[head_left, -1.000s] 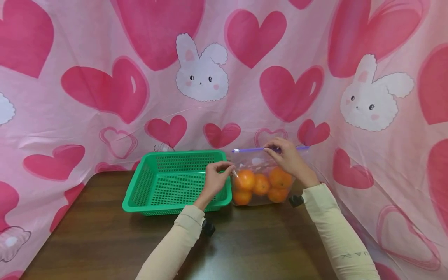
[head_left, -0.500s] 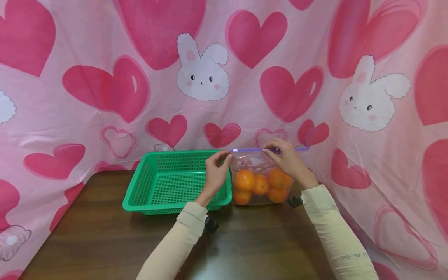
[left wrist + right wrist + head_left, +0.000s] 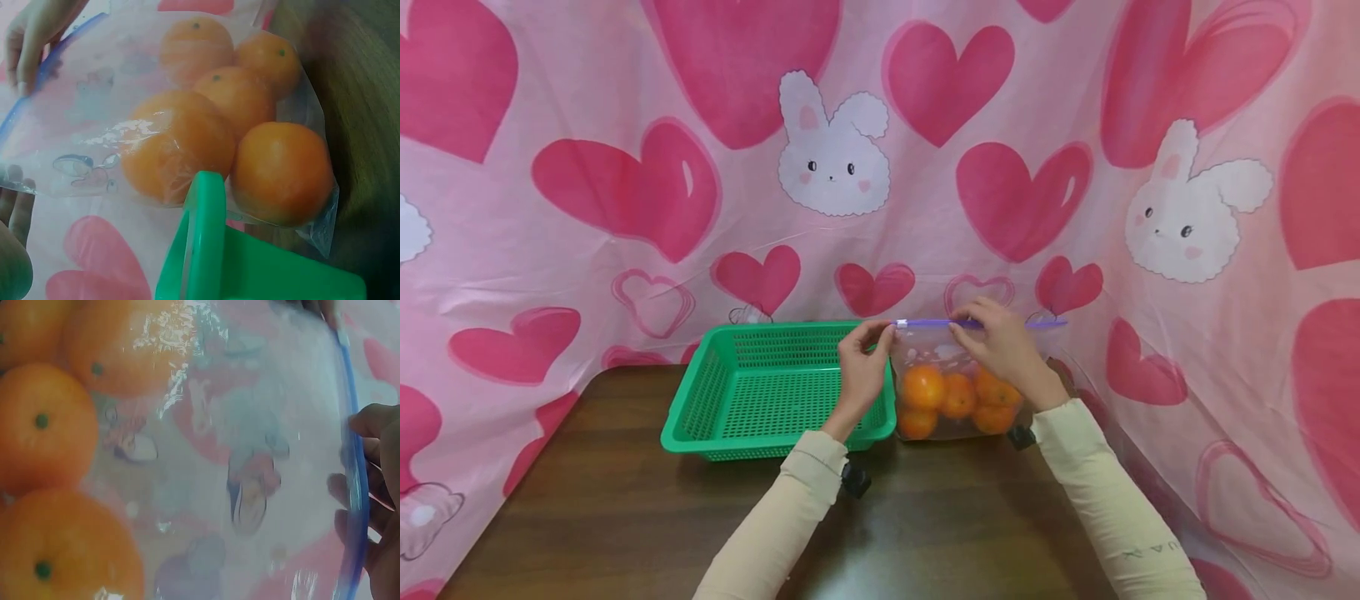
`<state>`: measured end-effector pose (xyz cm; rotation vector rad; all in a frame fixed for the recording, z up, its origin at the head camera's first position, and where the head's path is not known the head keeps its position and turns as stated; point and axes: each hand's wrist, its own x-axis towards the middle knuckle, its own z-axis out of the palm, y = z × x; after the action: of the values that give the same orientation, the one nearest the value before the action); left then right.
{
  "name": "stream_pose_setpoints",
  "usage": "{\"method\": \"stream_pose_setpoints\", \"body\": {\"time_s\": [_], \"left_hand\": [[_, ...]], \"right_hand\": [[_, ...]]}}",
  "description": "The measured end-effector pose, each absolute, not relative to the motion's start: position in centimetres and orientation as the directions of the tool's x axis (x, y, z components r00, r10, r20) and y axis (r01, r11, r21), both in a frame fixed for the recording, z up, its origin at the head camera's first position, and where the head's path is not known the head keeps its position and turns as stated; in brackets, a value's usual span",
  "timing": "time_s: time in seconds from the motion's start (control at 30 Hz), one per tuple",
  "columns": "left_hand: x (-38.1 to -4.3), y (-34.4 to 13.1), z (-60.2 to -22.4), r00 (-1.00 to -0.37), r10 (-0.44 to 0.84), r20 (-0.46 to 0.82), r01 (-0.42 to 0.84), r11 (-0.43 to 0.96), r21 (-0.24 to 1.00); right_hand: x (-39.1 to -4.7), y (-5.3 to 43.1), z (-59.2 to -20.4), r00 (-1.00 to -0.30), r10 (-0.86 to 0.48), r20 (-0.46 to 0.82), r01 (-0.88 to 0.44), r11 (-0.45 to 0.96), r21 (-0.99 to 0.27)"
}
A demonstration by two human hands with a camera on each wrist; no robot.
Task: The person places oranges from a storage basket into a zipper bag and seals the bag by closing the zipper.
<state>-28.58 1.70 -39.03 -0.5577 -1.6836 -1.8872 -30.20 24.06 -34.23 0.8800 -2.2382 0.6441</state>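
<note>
A clear zip bag with printed pictures stands upright on the table, holding several oranges in its lower part. Along its top runs a purple zip strip with a white slider near the left end. My left hand pinches the bag's upper left corner, right beside the slider. My right hand grips the strip near its middle; in the right wrist view the thumb lies on the near side and fingers show through the plastic behind it.
A green plastic basket with slotted walls stands left of the bag, its right rim close against the bag's side. The brown wooden table reaches toward me. A pink cloth with hearts and rabbits hangs behind and on the right.
My left hand has risen from the bag's left side to its top corner and pinches it there. My right hand has shifted slightly left along the strip.
</note>
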Motion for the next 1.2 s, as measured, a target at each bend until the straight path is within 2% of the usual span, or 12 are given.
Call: {"method": "stream_pose_setpoints", "body": {"time_s": [0.23,0.37,0.7,0.97,1.2], "left_hand": [[-27.6,2.0,-38.2,-0.756,-0.135,0.64,0.651,-0.051,0.758],[-27.5,2.3,-38.5,-0.75,-0.15,0.644,0.657,-0.049,0.753],[-27.3,3.1,-38.8,-0.687,-0.227,0.691,0.711,-0.008,0.704],[-27.4,3.4,-38.9,-0.663,-0.233,0.711,0.729,0.016,0.685],[-27.5,3.3,-38.8,-0.648,-0.226,0.728,0.743,0.025,0.669]], "right_hand": [[-29.9,20.4,-33.9,-0.448,-0.523,0.725,-0.781,0.624,-0.033],[-29.8,18.7,-34.0,-0.402,-0.553,0.73,-0.778,0.626,0.045],[-30.2,17.5,-34.9,-0.404,-0.54,0.739,-0.755,0.652,0.064],[-30.5,17.5,-35.6,-0.34,-0.521,0.783,-0.74,0.662,0.119],[-30.4,17.6,-36.0,-0.333,-0.521,0.786,-0.693,0.701,0.171]]}}
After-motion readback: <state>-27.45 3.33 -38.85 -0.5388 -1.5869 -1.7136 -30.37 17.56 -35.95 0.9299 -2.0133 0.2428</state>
